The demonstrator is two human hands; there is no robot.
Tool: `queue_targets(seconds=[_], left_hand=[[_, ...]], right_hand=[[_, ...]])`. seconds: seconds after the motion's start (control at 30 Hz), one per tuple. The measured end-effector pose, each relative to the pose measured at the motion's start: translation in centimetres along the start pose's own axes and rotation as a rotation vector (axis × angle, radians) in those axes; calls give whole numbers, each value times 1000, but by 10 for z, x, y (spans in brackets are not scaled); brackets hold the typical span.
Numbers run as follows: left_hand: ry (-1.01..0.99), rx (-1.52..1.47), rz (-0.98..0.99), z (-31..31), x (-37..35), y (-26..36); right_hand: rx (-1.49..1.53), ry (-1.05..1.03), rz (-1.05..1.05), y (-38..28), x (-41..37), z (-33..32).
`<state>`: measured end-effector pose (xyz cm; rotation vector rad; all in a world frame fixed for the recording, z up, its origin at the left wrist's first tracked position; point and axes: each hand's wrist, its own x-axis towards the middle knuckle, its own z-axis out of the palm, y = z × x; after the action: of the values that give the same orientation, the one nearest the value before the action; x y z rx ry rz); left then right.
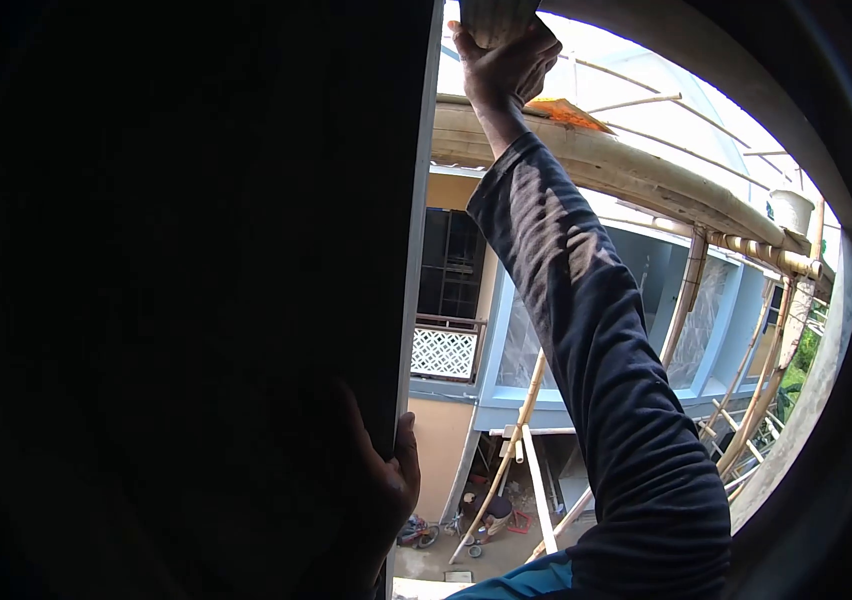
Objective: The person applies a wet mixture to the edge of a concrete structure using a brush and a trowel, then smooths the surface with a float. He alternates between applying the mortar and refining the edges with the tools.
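The left hand [386, 490] curls its fingers round the edge of the dark panel [196, 250]. The right hand [504, 60] clasps a grey block [494, 15] overhead. The step looks like steadying the panel, and any shift calls for both holds kept firm.

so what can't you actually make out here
Head view, dark panel: hides the whole left half; its face is too shadowed to read.
The grey object in the right hand: cut off by the top edge.
The left hand: mostly in shadow on the panel's edge.
The things on the ground below: too small.
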<state>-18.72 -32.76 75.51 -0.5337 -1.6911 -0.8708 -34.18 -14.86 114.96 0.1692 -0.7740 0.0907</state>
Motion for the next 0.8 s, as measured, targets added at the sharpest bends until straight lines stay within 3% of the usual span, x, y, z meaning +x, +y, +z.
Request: queue_targets(seconds=[0.13, 0.2, 0.27, 0.4, 0.47, 0.53, 0.57, 0.6, 0.67, 0.73, 0.77, 0.8], left_hand=[[11, 3, 29, -3, 1, -7], [-15, 5, 8, -6, 2, -3], [-7, -6, 15, -3, 2, -4], [-8, 8, -10, -2, 0, -1], [-5, -36, -24, 1, 0, -2], [32, 57, -1, 0, 3, 1], [30, 54, 1, -2, 4, 3], [19, 99, -7, -5, 5, 5], [4, 136, -16, -4, 4, 6], [41, 136, -76, -2, 3, 6], [38, 130, -72, -1, 3, 6], [42, 144, -76, -1, 3, 7]], right_hand=[[52, -56, 149, -9, 2, -19], [11, 41, 44, 18, 13, -25], [-92, 7, -32, 51, 37, -41], [-166, 12, -21, 114, 79, -86], [33, 33, 52, 122, 105, -122], [-80, 188, 2, 181, 127, -133], [-58, 101, 190, 168, 138, -159], [-79, 270, 363, 180, 149, -164], [-76, 414, 552, 189, 158, -184], [169, 386, 280, 180, 146, -185], [71, 311, 238, 202, 140, -171], [207, 283, 202, 163, 118, -165]])
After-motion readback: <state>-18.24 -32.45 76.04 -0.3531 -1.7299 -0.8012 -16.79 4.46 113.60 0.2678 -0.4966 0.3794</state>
